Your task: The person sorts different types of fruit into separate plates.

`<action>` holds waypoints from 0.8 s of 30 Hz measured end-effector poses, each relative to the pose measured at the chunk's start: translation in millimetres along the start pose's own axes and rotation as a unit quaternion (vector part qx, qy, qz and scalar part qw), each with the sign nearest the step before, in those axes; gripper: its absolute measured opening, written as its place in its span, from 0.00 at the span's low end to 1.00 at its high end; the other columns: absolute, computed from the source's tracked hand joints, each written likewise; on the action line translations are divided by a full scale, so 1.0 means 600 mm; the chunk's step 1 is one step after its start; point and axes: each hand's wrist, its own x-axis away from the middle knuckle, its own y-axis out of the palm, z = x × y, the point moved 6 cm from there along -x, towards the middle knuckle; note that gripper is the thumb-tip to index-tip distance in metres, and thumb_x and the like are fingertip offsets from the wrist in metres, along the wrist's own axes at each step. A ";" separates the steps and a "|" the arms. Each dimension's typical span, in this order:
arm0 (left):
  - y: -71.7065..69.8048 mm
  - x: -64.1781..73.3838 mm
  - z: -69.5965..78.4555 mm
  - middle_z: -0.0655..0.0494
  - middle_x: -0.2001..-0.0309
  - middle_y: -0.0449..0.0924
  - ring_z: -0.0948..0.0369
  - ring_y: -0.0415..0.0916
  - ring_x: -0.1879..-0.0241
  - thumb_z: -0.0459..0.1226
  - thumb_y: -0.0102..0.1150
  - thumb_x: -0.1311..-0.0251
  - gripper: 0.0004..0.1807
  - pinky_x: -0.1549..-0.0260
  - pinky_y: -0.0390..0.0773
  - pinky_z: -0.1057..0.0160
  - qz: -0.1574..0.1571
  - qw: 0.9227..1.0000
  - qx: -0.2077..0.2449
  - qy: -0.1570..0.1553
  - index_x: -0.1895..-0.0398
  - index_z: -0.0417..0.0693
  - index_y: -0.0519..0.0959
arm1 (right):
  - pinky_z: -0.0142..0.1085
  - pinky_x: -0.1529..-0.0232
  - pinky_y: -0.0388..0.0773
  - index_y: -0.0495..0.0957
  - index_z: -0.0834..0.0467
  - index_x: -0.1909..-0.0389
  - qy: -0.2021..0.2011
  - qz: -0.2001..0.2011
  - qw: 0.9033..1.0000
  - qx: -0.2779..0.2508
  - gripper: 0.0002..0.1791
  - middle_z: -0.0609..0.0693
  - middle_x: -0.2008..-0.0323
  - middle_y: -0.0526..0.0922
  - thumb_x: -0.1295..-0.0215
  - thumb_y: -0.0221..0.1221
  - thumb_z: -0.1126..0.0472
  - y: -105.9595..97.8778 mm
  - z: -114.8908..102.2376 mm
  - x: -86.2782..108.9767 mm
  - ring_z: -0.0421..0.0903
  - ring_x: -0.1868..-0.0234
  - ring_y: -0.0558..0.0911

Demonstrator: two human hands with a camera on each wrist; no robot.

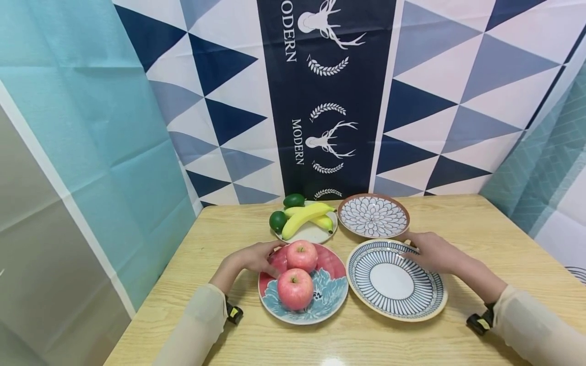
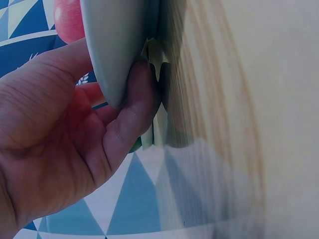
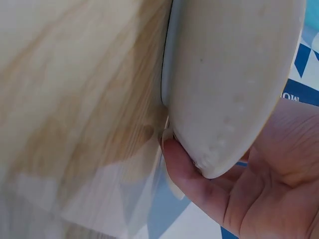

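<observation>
Currently L hand (image 1: 258, 256) gripping rim of red-blue plate (image 1: 336, 292), R hand (image 1: 432, 252) gripping striped plate (image 1: 392, 281), both on worktop (image 1: 366, 343); uneven L-side tilt could prob. roll apples (image 1: 295, 290) off.

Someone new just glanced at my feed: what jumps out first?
Probably the two red apples on the red-and-teal plate, whose rim the left hand grips. Next come the yellow bananas on a pale plate behind it, beside two dark green fruits. The blue-striped plate, its rim gripped by the right hand, and the dark deer-print strip at the back also catch the eye.
</observation>
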 end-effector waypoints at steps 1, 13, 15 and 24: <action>-0.001 0.000 0.001 0.50 0.33 0.75 0.49 0.71 0.34 0.40 0.80 0.43 0.46 0.30 0.71 0.44 0.000 1.000 0.000 0.000 0.22 0.54 0.68 | 0.48 0.62 0.82 0.82 0.65 0.44 -0.002 0.000 1.000 -0.004 0.19 0.51 0.63 0.86 0.34 0.70 0.63 -0.001 0.001 0.000 0.48 0.63 0.84; -0.002 0.002 0.004 0.49 0.33 0.75 0.48 0.71 0.34 0.40 0.81 0.44 0.46 0.30 0.71 0.43 0.001 1.000 -0.005 0.006 0.22 0.52 0.68 | 0.44 0.65 0.81 0.82 0.63 0.44 -0.005 -0.007 1.000 -0.022 0.20 0.50 0.63 0.86 0.37 0.69 0.72 -0.002 0.009 0.000 0.46 0.64 0.83; -0.001 0.002 0.003 0.49 0.34 0.75 0.48 0.71 0.34 0.39 0.81 0.45 0.46 0.31 0.71 0.43 0.002 1.000 -0.005 0.005 0.23 0.52 0.68 | 0.44 0.65 0.81 0.82 0.63 0.44 -0.002 -0.009 1.000 -0.025 0.20 0.50 0.64 0.86 0.37 0.69 0.72 -0.002 0.010 -0.001 0.46 0.65 0.82; 0.000 0.001 0.002 0.49 0.33 0.75 0.47 0.71 0.34 0.40 0.81 0.44 0.47 0.31 0.71 0.43 0.000 1.000 -0.011 0.010 0.22 0.52 0.67 | 0.41 0.66 0.80 0.83 0.63 0.46 -0.002 -0.009 1.000 -0.025 0.19 0.48 0.64 0.85 0.38 0.69 0.72 -0.004 0.008 0.002 0.45 0.65 0.82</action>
